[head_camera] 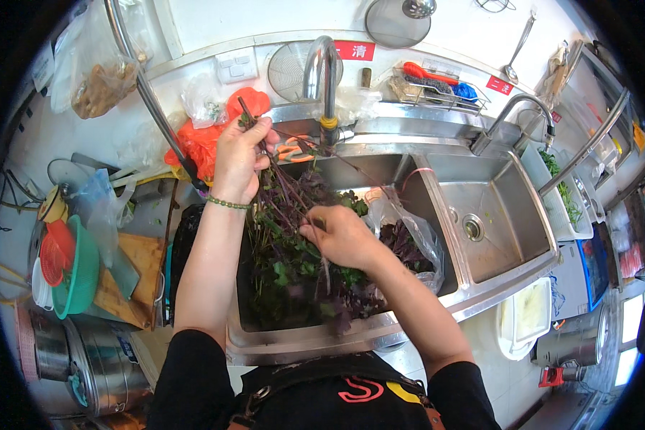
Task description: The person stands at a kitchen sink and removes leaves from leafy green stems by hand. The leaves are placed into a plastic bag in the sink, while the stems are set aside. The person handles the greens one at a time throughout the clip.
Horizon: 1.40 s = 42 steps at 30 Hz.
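Note:
Long stems of purple-green leafy vegetable (290,199) hang from my left hand (242,153), which grips them near their upper ends above the left sink basin (446,263). Lower down, my right hand (338,236) pinches a stem between thumb and fingers. Beneath both hands, a heap of the same leafy greens (279,269) fills much of that basin. At its right side lies a clear plastic bag (432,236) with more purple leaves (403,244) in it. Some leaves below my right hand are blurred.
Behind the basin stands a curved faucet (328,80), with orange-handled scissors (295,150) beside it. To the right is a second steel basin (494,209). A cleaver (123,274) rests on a wooden cutting board (134,252) at left, next to a green colander (80,274).

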Each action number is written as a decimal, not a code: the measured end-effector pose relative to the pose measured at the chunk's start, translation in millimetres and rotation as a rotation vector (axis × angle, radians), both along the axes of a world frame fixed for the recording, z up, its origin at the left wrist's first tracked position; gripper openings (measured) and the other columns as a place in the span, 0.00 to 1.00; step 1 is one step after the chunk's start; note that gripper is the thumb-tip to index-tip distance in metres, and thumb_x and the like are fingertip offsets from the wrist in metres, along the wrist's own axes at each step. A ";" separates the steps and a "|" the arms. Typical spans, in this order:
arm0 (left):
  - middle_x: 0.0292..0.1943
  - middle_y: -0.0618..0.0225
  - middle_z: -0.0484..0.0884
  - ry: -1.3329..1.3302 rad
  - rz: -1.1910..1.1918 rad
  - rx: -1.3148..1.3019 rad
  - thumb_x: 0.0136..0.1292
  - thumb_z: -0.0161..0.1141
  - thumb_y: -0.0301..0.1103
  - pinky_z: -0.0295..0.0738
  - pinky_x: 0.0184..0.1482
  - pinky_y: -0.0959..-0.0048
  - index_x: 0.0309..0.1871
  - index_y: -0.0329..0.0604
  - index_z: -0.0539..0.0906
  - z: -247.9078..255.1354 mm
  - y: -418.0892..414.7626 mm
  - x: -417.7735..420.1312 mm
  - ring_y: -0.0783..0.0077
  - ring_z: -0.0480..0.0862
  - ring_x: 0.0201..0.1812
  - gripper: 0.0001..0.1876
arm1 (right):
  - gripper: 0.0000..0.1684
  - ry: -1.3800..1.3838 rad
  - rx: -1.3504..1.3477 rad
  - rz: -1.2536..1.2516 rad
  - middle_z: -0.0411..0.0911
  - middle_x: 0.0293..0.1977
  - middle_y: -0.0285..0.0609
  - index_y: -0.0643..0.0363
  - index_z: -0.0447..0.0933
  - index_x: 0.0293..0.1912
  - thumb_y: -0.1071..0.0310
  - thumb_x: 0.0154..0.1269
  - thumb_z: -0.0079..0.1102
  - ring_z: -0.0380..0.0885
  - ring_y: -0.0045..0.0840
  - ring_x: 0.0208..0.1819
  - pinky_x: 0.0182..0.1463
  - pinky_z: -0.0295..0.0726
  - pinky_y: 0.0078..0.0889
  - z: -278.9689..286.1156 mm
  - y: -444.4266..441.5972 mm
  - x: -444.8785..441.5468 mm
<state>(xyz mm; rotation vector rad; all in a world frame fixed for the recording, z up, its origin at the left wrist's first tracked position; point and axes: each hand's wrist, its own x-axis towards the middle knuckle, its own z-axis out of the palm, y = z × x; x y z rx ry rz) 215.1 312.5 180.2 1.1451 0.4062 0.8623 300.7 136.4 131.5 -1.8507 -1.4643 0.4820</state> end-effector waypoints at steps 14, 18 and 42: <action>0.20 0.72 0.73 0.065 0.577 -0.171 0.64 0.53 0.29 0.53 0.12 0.85 0.33 0.42 0.74 -74.4 141.4 -79.1 0.81 0.70 0.18 0.03 | 0.11 0.176 -0.166 -0.202 0.77 0.26 0.56 0.65 0.78 0.31 0.65 0.59 0.55 0.78 0.41 0.31 0.37 0.74 0.39 -4.2 -125.6 27.9; 0.22 0.70 0.74 0.025 0.511 -0.152 0.64 0.54 0.28 0.54 0.13 0.85 0.34 0.42 0.73 -67.3 121.1 -70.4 0.80 0.70 0.19 0.03 | 0.12 0.396 -0.103 -0.232 0.78 0.21 0.43 0.67 0.78 0.30 0.66 0.61 0.58 0.73 0.19 0.26 0.33 0.72 0.27 -0.9 -126.9 24.8; 0.27 0.70 0.78 -0.002 0.296 -0.136 0.65 0.55 0.32 0.64 0.20 0.84 0.41 0.45 0.76 -24.5 1.3 1.9 0.81 0.72 0.25 0.05 | 0.26 0.125 0.032 0.006 0.77 0.21 0.53 0.63 0.76 0.49 0.56 0.55 0.60 0.79 0.44 0.34 0.42 0.75 0.42 -9.7 14.7 -25.9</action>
